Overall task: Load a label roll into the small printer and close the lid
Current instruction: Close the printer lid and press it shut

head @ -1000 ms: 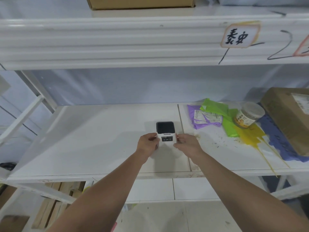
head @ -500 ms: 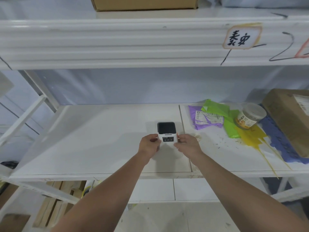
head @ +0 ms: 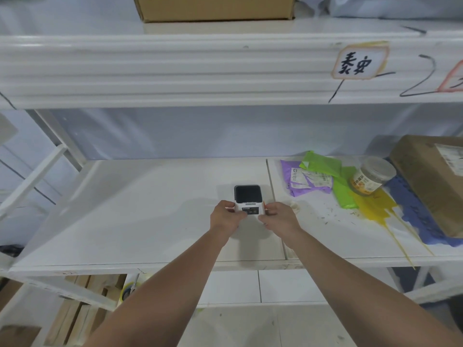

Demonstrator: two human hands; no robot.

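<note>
A small white printer (head: 248,196) with a dark square top stands on the white shelf (head: 150,209), near its middle. Its lid looks closed. My left hand (head: 225,216) grips the printer's left front corner and my right hand (head: 278,215) grips its right front corner. A bit of orange shows at the printer's right side by my right fingers. No label roll is in sight.
Purple (head: 308,181) and green mailer bags (head: 323,164), a lidded jar (head: 370,176), yellow and blue bags and a cardboard parcel (head: 431,179) lie at the shelf's right. Another shelf edge (head: 175,71) runs overhead with a box (head: 215,8) on it.
Both hands have stayed on the printer's front corners; the fingers have shifted slightly. The printer has not moved on the shelf.
</note>
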